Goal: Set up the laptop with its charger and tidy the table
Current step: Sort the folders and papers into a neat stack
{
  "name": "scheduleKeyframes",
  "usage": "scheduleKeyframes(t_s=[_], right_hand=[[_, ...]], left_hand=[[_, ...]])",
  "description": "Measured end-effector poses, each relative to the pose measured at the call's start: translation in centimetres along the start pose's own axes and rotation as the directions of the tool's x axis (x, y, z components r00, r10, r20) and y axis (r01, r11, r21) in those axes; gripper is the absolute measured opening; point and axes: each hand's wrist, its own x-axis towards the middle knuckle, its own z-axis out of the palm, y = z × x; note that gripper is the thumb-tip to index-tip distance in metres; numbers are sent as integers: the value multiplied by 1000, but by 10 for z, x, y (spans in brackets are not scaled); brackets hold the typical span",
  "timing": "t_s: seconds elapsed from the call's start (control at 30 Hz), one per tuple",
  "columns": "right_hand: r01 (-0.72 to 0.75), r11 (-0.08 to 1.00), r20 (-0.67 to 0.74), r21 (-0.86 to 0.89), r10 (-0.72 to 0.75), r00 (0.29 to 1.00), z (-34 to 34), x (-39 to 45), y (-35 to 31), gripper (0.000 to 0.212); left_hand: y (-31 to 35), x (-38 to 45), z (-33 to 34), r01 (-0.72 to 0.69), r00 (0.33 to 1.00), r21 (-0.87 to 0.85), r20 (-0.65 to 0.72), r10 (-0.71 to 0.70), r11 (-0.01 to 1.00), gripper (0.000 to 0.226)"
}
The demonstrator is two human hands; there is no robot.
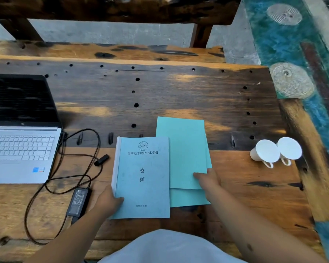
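- Your left hand (pixel 108 201) grips the near left corner of the blue bound booklet (pixel 141 177), thumb on the cover and fingers hidden beneath it.
- That booklet lies flat on the table (pixel 179 92) straight in front of you, its white spine to the left, printed characters and a round emblem on its cover.
- Your right hand (pixel 207 179) presses down on the green folders (pixel 184 152), fingers curled onto the upper sheet near its lower right corner; you cannot tell whether it pinches the sheet or only rests on it.
- The green folders sit just to the right of the booklet, partly tucked under its right edge. The upper one is skewed away from you, and a second shows below it along the near and right edges.
- The laptop (pixel 21 141) stands open at the table's left edge, screen dark, silver keyboard facing you.
- The charger brick (pixel 78 202) lies near the laptop's near right corner, just left of your left wrist. Its black cable (pixel 95 149) loops loosely across the table between the laptop and the booklet and runs up to the laptop's right side.
- Two white cups (pixel 275 151) lie on their sides, touching each other, well to the right near the table's right edge, handles pointing toward you.
- A dark wooden bench (pixel 122 52) stands beyond the table's far edge.
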Motion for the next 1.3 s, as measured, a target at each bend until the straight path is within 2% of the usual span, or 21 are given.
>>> scheduleKeyframes(t_s=[0.07, 0.2, 0.33, 0.47, 0.57, 0.63, 0.73, 0.8, 0.87, 0.97, 1.1, 1.2, 1.27, 1.3], right_hand=[[29, 999, -49, -16, -29, 998, 2, -5, -3, 35], [63, 996, -23, -66, -64, 998, 0, -9, -7, 37], [95, 965, 41, -246, -87, 995, -6, -7, -6, 52], [38, 992, 148, -120, -20, 989, -9, -3, -7, 53], [18, 997, 137, -77, -7, 991, -11, 1, -11, 65], [1, 1000, 169, -12, 1, 986, -9, 3, -12, 53], [-39, 999, 288, 38, 26, 957, -4, -1, -13, 15], [-40, 998, 315, 48, 23, 949, -4, -5, -15, 10], [22, 1000, 323, 13, -25, 946, -8, -11, -19, 10], [184, 982, 293, -31, -167, 941, -14, -20, -25, 12], [316, 946, 255, 76, -324, 911, -24, -40, -43, 24], [435, 900, 250, 29, -428, 868, -35, -57, -60, 32], [543, 828, 229, -139, -506, 832, -40, -73, -68, 35], [596, 754, 218, -276, -555, 803, -41, -82, -70, 37]], left_hand=[[-1, 0, 0, 9, 1000, 3, 6, -9, 1000, 54], [-2, 1, 0, 14, 1000, 11, 6, -14, 1000, 52], [1, 2, 3, 6, 1000, 58, -5, -6, 998, 50], [2, 4, 6, -8, 1000, 92, 2, 8, 996, 51], [1, 6, 7, -20, 1000, 103, -2, 21, 994, 51], [0, 7, 7, -36, 999, 130, -5, 37, 991, 50], [2, 5, 6, -32, 999, 213, -23, 38, 977, 43], [4, 2, 5, -41, 997, 325, -44, 59, 945, 49], [5, 1, 4, -73, 990, 442, -76, 119, 894, 63], [7, 1, 0, -106, 972, 528, -123, 198, 843, 87], [17, -3, -2, -108, 975, 580, -97, 200, 807, 91], [36, -14, -1, -83, 988, 430, -85, 132, 899, 94], [59, -26, 0, -203, 974, 291, -37, 223, 935, 89], [74, -34, 0, -294, 954, 171, -12, 301, 940, 82]])
